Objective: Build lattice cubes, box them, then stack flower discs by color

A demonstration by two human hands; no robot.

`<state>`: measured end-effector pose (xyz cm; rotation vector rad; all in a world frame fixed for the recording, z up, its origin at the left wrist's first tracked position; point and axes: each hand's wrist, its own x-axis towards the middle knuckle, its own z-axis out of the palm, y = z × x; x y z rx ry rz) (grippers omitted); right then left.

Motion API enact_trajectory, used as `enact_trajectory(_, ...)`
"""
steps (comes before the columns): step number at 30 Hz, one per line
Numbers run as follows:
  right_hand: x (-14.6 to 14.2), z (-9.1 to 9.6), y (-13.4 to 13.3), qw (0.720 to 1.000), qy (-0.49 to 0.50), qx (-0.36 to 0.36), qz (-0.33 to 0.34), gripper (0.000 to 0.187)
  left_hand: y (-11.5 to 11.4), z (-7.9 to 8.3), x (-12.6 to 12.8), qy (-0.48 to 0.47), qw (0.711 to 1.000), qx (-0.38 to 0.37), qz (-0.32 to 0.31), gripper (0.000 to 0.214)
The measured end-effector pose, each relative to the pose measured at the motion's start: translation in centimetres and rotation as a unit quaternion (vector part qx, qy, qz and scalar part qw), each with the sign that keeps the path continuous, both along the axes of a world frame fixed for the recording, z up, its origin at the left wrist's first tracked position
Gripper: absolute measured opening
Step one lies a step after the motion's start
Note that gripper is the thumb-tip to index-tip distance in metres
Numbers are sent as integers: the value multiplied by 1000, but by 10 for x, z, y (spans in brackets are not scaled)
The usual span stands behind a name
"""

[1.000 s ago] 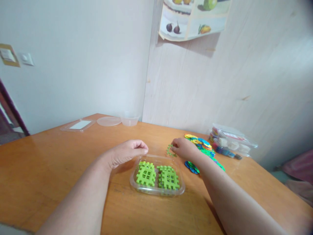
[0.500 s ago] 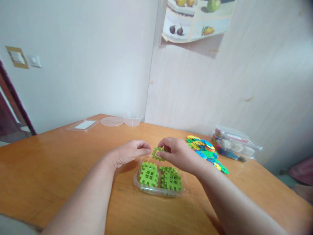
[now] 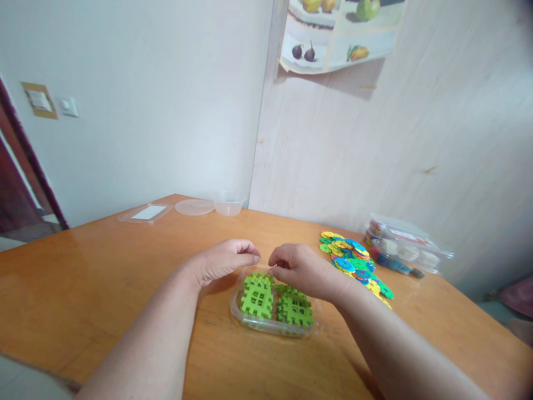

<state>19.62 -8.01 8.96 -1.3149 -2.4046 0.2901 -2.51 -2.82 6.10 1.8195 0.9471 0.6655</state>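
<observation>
A clear plastic tray (image 3: 250, 324) sits on the table in front of me. In it, two stacks of green square interlocking blocks with notched edges stand side by side, a left stack (image 3: 257, 297) and a right stack (image 3: 295, 308). My left hand (image 3: 233, 258) hovers at the tray's back left, thumb and fingers loosely curled, nothing seen in it. At the back rim, my right hand (image 3: 302, 269) reaches over the right stack. Its thumb is low by the blocks and apart from the forefinger, with nothing visible between them. The hand hides part of the stack.
Several colourful flower-shaped discs (image 3: 353, 264) lie heaped to the right. Beyond them stand clear packed boxes (image 3: 406, 244). Along the back left lie a clear lid with a white label (image 3: 147, 212), a round lid (image 3: 194, 207) and a clear bowl (image 3: 229, 207). A wall closes off the back.
The green block that my right fingers held above the tray no longer shows between them. My right hand has dropped slightly toward the tray. My left hand has hardly moved.
</observation>
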Motion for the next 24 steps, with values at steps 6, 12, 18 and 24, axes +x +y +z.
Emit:
enact_trajectory(6, 2, 6, 0, 1000, -11, 12, -17, 16, 0, 0, 0, 4, 1000, 1, 2, 36)
enact_trajectory(12, 13, 16, -2, 998, -7, 8, -63, 18, 1, -1, 0, 1, 1000, -1, 13, 36)
enact_trajectory(18, 22, 17, 1, 997, 9, -2, -83, 18, 2, -3, 0, -2, 999, 3, 34, 34)
enact_trajectory(24, 21, 16, 1, 997, 36, 22, -72, 25, 4, -6, 0, -21, 998, 9, 60, 35)
